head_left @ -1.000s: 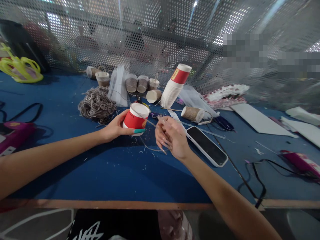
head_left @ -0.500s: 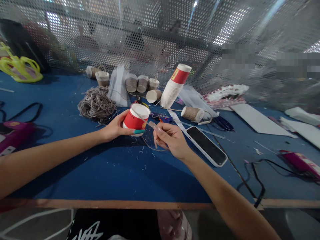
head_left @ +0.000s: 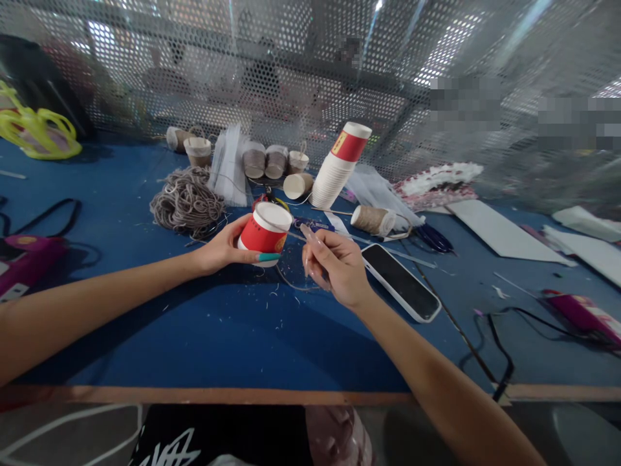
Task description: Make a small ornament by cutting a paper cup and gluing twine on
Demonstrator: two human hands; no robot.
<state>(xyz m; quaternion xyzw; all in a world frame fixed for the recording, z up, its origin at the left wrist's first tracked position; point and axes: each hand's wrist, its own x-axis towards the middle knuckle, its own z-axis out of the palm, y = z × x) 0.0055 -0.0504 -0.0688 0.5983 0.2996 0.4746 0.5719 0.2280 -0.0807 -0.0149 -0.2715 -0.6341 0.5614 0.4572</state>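
Observation:
My left hand (head_left: 224,247) is wrapped round a red and white paper cup (head_left: 264,236), its white end tilted up. A thin grey cord (head_left: 295,236) runs from the cup's rim to my right hand (head_left: 332,262), which pinches it just right of the cup. More cord hangs in a loop below, between the cup and my right hand. Behind my left hand lies a tangled bundle of grey cord (head_left: 187,200). A tall stack of paper cups (head_left: 334,175) leans behind my hands.
Cord-wrapped cups (head_left: 255,160) line the back beside white mesh strips (head_left: 230,168). A phone (head_left: 402,283) lies right of my right hand. Purple glue guns sit at the far left (head_left: 36,259) and right (head_left: 582,317). White boards (head_left: 504,230) are at the right.
My right hand has moved a little to the right, away from the cup, with the cord stretched between them. My left hand and the cup have hardly moved.

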